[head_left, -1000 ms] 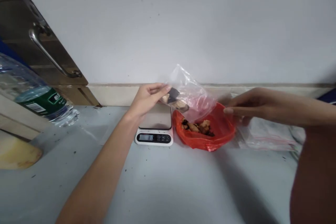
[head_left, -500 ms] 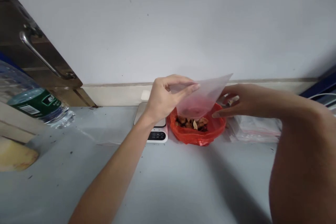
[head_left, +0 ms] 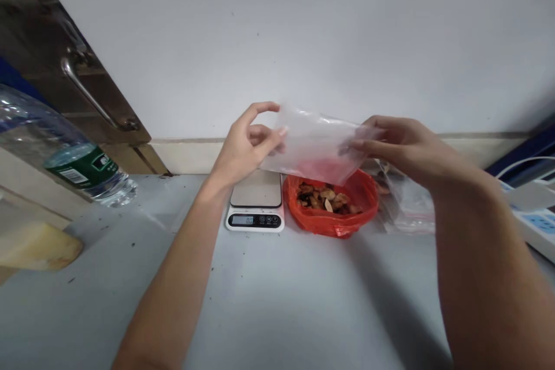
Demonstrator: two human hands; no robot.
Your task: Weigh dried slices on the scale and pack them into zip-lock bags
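Head camera: left hand (head_left: 243, 147) and right hand (head_left: 399, 147) pinched opposite ends of a limp, light plastic bag (head_left: 314, 147), held above a red bag (head_left: 332, 208); best gripped at its edges.

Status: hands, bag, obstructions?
Left hand and right hand each pinch the clear plastic bag, held up over the red bag of dried pieces. Kitchen scale beside it.

Clear bag (head_left: 314, 144), red bag (head_left: 332, 221), white scale (head_left: 256, 208), green-labelled bottle (head_left: 82, 167).

scale (head_left: 255, 203) left of snack bag (head_left: 333, 224) | zip bag (head_left: 313, 145) above snack bag | bottle (head_left: 84, 169) far left
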